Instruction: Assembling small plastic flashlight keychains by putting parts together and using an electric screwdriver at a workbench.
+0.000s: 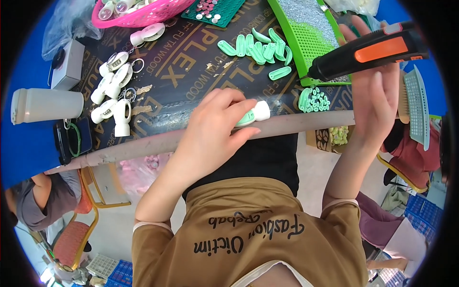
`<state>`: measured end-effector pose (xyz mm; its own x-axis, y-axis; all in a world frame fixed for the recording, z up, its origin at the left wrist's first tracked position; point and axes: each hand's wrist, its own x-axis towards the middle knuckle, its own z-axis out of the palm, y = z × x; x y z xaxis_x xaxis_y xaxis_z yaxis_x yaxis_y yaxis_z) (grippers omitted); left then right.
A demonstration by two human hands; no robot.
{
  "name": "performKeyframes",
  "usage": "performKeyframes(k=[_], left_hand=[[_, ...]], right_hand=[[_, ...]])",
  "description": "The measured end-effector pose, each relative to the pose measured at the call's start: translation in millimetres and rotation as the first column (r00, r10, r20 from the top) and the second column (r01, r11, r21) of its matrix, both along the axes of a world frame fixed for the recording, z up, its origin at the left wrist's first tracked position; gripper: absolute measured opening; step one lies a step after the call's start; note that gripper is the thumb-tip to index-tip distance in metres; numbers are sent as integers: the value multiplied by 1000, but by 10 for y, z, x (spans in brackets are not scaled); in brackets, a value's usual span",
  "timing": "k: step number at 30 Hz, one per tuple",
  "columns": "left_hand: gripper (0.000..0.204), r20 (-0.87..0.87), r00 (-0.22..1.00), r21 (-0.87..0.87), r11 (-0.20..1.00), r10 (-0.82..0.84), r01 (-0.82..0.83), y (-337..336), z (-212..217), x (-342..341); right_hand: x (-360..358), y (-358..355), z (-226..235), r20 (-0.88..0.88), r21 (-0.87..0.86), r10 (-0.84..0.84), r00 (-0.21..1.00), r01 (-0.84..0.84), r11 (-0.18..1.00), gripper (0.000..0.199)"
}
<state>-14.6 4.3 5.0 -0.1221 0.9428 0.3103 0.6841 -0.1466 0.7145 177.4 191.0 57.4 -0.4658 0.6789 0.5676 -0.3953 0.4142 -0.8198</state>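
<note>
My left hand [215, 126] rests at the table's near edge, fingers closed around a small white and green plastic piece [253, 115]. My right hand [377, 91] is raised at the right and grips a black electric screwdriver with an orange panel [368, 52], its tip pointing left toward the corner of a green perforated tray [306, 43]. A pile of loose green plastic shells [260, 48] lies beyond my left hand. Several finished white pieces with key rings [114, 91] lie at the left.
A pink basket [143, 16] and a dark green tray of small parts [213, 12] stand at the far edge. A white cylinder [45, 105], a grey box [67, 64] and a phone [71, 138] sit left. Small green parts [315, 100] lie by the edge. Other people sit nearby.
</note>
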Motion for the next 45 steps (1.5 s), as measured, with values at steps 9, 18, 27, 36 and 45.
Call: performKeyframes(k=[9, 18, 27, 36, 45], left_hand=[[38, -153, 985, -92, 991, 84, -99, 85, 16, 164], [34, -161, 984, -51, 995, 79, -89, 105, -52, 135], [37, -106, 990, -34, 995, 91, -95, 131, -45, 140], [36, -108, 990, -46, 994, 93, -99, 125, -35, 140], [35, -134, 988, -63, 994, 76, -85, 120, -45, 122]], right_hand=[[139, 254, 13, 87, 80, 60, 994, -67, 995, 71], [103, 288, 190, -226, -182, 142, 964, -185, 966, 37], [-191, 448, -45, -158, 61, 84, 984, -75, 995, 69], [-536, 274, -6, -245, 12, -155, 957, 163, 987, 24], [-588, 362, -75, -243, 20, -166, 956, 176, 984, 23]])
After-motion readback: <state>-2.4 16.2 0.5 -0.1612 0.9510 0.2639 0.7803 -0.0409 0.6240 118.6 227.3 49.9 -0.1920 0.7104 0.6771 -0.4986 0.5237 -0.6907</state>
